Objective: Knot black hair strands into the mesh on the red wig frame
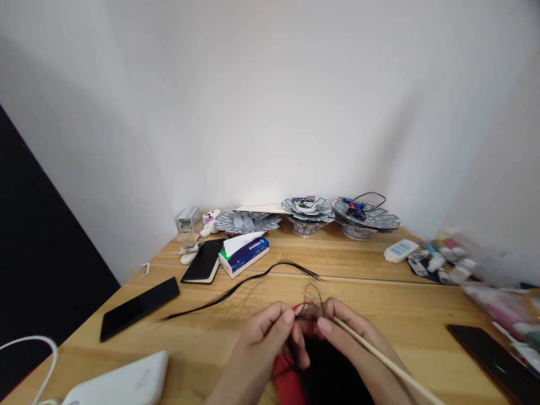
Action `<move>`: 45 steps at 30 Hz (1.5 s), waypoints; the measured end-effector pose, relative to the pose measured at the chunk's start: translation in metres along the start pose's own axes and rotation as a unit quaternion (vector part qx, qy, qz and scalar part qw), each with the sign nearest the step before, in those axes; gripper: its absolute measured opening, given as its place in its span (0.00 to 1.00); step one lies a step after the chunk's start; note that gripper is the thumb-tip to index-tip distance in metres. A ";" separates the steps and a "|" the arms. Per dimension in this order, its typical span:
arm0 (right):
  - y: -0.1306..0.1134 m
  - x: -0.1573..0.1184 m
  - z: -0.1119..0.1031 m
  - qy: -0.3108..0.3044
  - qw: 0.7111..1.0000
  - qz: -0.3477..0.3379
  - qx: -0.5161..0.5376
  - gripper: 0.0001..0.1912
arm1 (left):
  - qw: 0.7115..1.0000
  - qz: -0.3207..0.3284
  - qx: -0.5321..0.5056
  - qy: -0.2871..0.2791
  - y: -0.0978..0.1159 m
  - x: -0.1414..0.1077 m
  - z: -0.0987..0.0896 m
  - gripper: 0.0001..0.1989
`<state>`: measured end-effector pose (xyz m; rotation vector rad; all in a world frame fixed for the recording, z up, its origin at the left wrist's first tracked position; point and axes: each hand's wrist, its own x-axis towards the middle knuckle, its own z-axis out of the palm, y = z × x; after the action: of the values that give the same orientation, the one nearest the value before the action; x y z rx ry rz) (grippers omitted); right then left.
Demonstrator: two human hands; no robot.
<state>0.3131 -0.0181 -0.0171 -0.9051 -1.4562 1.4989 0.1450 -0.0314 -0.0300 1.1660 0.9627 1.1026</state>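
Fine dark strands (307, 319) run between my two hands at the front middle of the table. My left hand (270, 332) pinches one end between thumb and fingers. Close beside it, my right hand (348, 332) is closed on the strands, and a thin pale stick (386, 360) slants from it toward the lower right. A thin loop of strand rises above the fingers. Under and behind my hands lies something red (287, 374) with a black part (333, 374). A long black bundle of hair-like strands (240, 286) curves across the table beyond my left hand.
A tissue pack (248, 256), black notebook (203, 261) and dark phone (141, 306) lie left. A white device (122, 382) is near left. Layered grey paper stands (306, 214) line the wall. Plastic bags (498, 304) and another dark phone (493, 354) are right.
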 end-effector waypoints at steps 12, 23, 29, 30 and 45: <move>-0.010 0.005 -0.025 0.005 0.999 0.043 0.009 0.24 | 0.982 -0.013 0.151 -0.114 0.029 -0.004 -0.025 0.22; -0.027 -0.014 -0.077 0.053 0.963 -0.056 -0.258 0.23 | 0.969 0.016 0.245 0.003 0.058 -0.004 -0.067 0.29; -0.022 -0.010 -0.112 0.113 0.961 -0.056 -0.246 0.25 | 0.974 0.009 0.227 0.027 0.047 0.002 -0.075 0.30; -0.019 -0.008 -0.121 0.120 0.960 -0.044 -0.248 0.25 | 0.975 0.009 0.220 0.039 0.047 0.002 -0.076 0.29; -0.049 0.023 -0.078 0.139 0.909 -0.113 -0.377 0.22 | 0.969 0.083 0.230 0.035 0.058 0.020 -0.027 0.26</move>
<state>0.3799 0.0319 0.0282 -1.2783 -1.8673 0.5747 0.1151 -0.0034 0.0224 1.6156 1.2343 1.0871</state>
